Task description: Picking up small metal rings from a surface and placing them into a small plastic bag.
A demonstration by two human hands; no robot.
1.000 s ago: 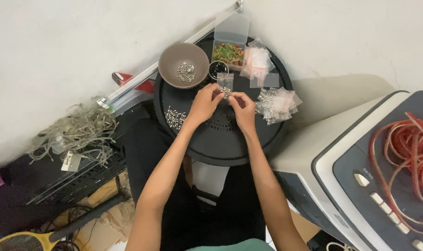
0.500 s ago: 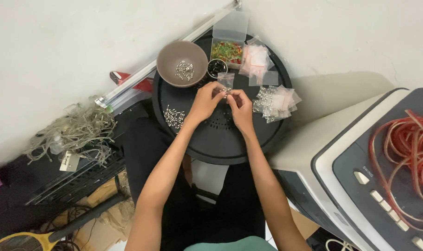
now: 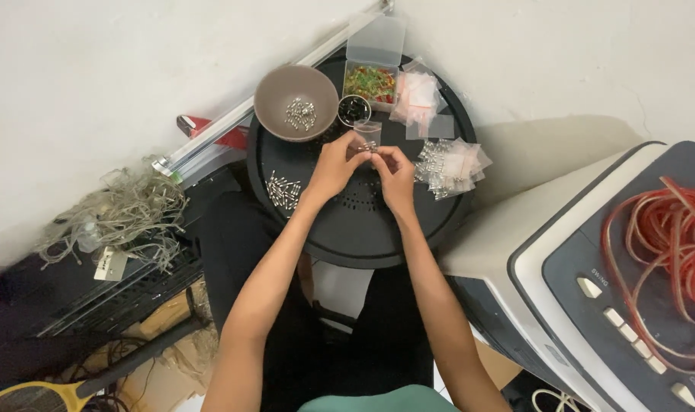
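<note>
Head view, left to right. A tangle of pale cords [image 3: 119,217] is seen on a dark rack at far left. A brown bowl [image 3: 296,91] holding small metal pieces is set at the upper left edge of the round black tabletop [image 3: 363,229]. A loose pile of small metal parts [image 3: 283,191] is noted just left of the left hand [image 3: 334,164]. Both hands are closed in a pinch on one small clear plastic bag [image 3: 367,136], held above the tabletop centre; the right hand [image 3: 397,174] meets the left at its lower edge. Behind are a small black cup [image 3: 354,110] and a clear box of coloured bits [image 3: 371,80]. Filled bags [image 3: 448,164] are heaped right of the right hand. Coiled red cable [image 3: 660,244] rests on a grey appliance [image 3: 592,290] at far right.
</note>
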